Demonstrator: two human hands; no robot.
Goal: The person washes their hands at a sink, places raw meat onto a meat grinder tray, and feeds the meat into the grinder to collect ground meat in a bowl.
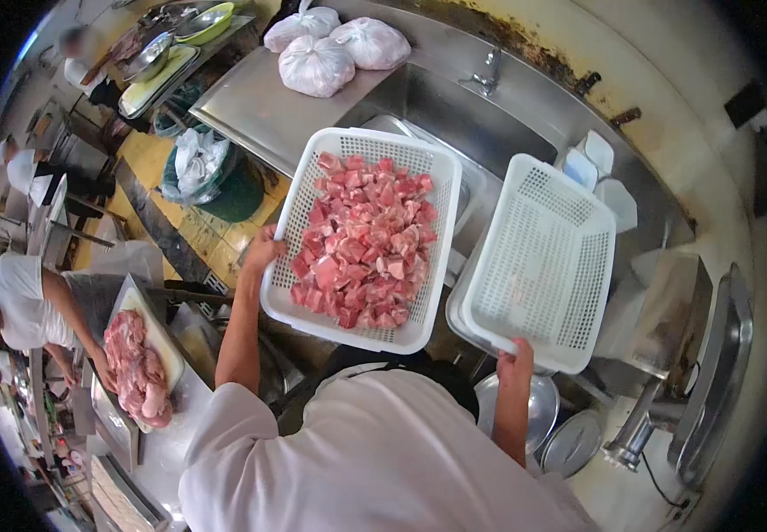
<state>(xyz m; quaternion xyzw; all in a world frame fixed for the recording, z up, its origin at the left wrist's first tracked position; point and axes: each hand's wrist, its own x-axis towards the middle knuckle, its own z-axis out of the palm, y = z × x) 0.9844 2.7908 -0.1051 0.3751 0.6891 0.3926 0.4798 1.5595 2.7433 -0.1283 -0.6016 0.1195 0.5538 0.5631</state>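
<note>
A white perforated plastic basket [365, 142] full of cubed raw pink-red meat [367, 244] is in front of me, tilted slightly. My left hand [264, 248] is closed on its left rim; part of the fingers is hidden beneath. To the right, a second white perforated basket [525, 297] holds no meat, and only a few faint marks show on its bottom. My right hand [515, 359] grips the near rim of this second basket. It appears to rest over another pale container at the sink's edge.
Behind the baskets is a steel sink [463, 111] with a tap [487, 75]. Tied plastic bags [317, 66] sit on its drainboard. A green lined bin [233, 191] stands left. A steel meat grinder [636, 434] is at right. A co-worker [29, 293] handles large meat pieces [135, 363].
</note>
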